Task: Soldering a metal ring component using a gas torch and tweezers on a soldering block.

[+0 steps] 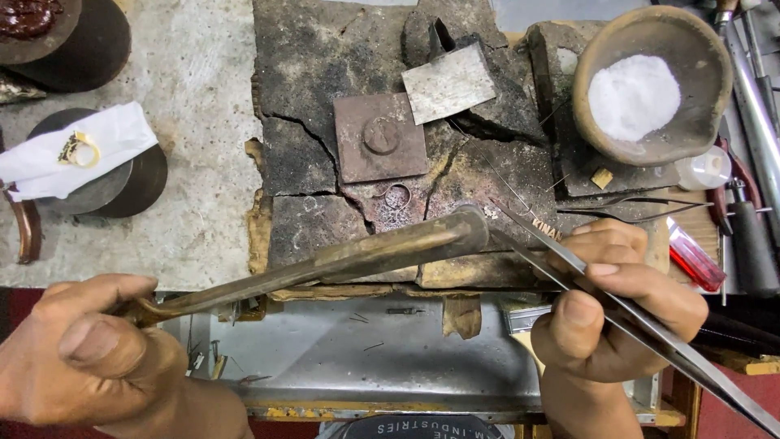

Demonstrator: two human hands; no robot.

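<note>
A single head-worn camera looks almost straight down, close over the table (203,203). The person's side lies at 6 o'clock. The far edge lies at 12 o'clock.

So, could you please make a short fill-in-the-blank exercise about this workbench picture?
1. The left hand holds a long brass-coloured metal torch pipe; the right hand holds long steel ____.
2. The brown clay bowl contains a ____ powder.
3. A small wire ring lies on the cracked, blackened ____ block.
4. A gold-coloured ring rests on a white ____ at the left.

Missing words: tweezers; white; soldering; cloth
</note>
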